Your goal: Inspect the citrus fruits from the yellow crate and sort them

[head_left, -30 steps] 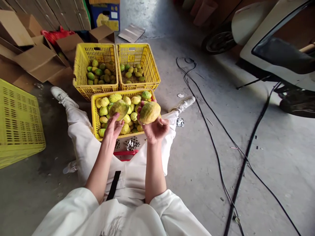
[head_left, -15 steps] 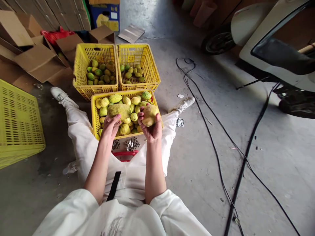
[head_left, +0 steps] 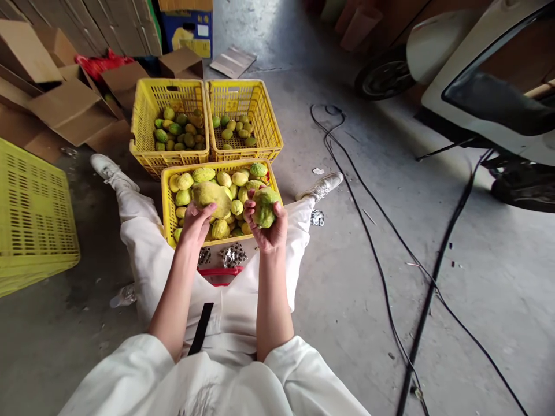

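Note:
My left hand (head_left: 197,224) is closed on a dull yellow, oblong fruit (head_left: 211,196). In my right hand (head_left: 267,230) is a rounded fruit (head_left: 265,207) with a lumpy green side facing up; my fingers wrap round it. I cannot tell the exact kind of fruit. Both hands are above the near yellow crate (head_left: 166,216), which holds many yellow and green fruits (head_left: 220,229), some ridged. Behind it stand two more yellow crates: the left one (head_left: 137,124) with smaller green and yellowish fruits, the right one (head_left: 272,124) with fewer.
White-trousered legs flank the near crate. A large yellow crate (head_left: 39,216) stands at left, cardboard boxes (head_left: 65,107) behind it. Black cables (head_left: 373,237) cross the floor at right, near a parked scooter (head_left: 472,75). Crumpled foil-like wrappers (head_left: 233,254) lie below the crate.
The fruit in my right hand has turned from a yellowish side to a green side. The left fruit has turned slightly in my grip. Both hands stay over the near crate.

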### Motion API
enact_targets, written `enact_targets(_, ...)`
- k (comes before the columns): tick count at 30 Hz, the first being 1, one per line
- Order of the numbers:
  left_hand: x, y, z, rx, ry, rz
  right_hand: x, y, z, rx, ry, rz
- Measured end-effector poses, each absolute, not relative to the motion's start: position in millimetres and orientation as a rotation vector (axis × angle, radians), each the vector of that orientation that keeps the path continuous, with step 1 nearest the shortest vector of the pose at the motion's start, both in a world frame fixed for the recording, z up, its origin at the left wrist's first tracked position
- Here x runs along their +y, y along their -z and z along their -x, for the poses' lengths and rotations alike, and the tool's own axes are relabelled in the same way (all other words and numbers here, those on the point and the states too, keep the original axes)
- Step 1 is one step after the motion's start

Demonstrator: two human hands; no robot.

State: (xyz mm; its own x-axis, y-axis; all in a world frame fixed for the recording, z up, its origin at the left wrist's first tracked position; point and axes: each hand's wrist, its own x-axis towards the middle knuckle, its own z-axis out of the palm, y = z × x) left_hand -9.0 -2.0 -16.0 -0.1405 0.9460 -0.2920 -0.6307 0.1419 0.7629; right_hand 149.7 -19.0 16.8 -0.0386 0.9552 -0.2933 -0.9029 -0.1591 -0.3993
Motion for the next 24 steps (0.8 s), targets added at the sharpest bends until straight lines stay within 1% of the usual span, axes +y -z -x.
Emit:
enact_targets(5,-5,13,5,0.964,-1.422,-0.435,-18,-20,-148,-0.122,-1.658,0.532)
enact_targets(12,-3,22,5,1.085,-1.406,-0.385,-17,-20,-146,-0.029,-1.610,0.459)
enact_targets(18,-3,26,5,1.240,-1.422,-0.400,-17,-18,-152,-0.015,-1.635,0.514)
enact_targets(24,-4,28,2,1.254,-1.409,-0.434,-16,-19,-148,-0.053,-1.595,0.530)
